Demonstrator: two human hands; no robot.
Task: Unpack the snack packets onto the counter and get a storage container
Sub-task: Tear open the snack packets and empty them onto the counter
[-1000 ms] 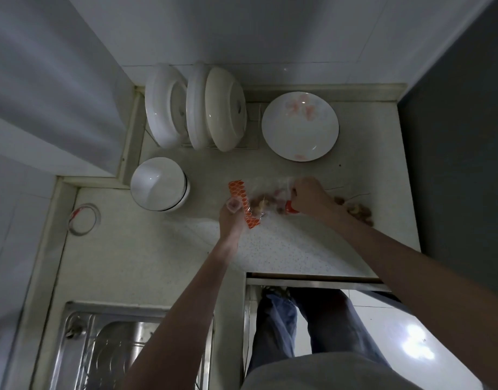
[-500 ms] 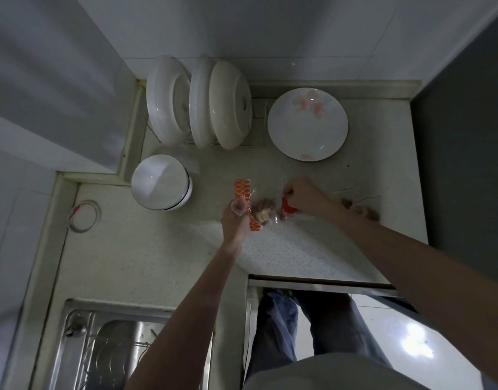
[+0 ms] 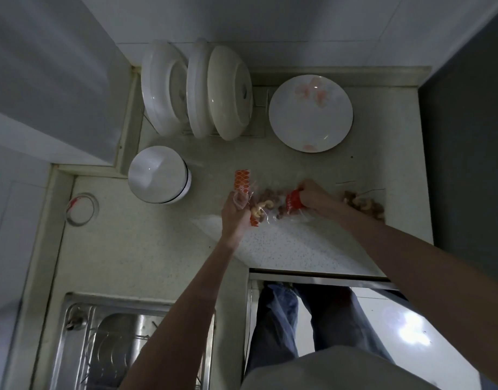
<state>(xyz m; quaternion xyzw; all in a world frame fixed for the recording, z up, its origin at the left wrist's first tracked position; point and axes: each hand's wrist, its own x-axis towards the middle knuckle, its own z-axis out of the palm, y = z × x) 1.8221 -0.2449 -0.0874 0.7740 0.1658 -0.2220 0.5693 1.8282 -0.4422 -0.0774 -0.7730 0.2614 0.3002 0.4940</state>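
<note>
Both hands hold one clear snack packet (image 3: 266, 204) of nuts over the speckled counter (image 3: 284, 243). My left hand (image 3: 236, 211) grips its left end, where an orange patterned strip (image 3: 241, 180) sticks up. My right hand (image 3: 312, 196) is closed on the red end (image 3: 293, 202) of the packet. A second heap of nuts in clear wrap (image 3: 364, 205) lies on the counter just right of my right wrist, partly hidden by the forearm.
A white lidded bowl (image 3: 158, 174) stands left of the packet. Behind it a rack holds upright white dishes (image 3: 197, 90), and a flowered plate (image 3: 311, 112) lies at the back right. A steel sink (image 3: 107, 344) is at lower left. A dark wall (image 3: 467, 153) bounds the right.
The hands have stayed on the packet and drawn slightly apart, stretching it; more nuts show between them. The camera view has shifted a little.
</note>
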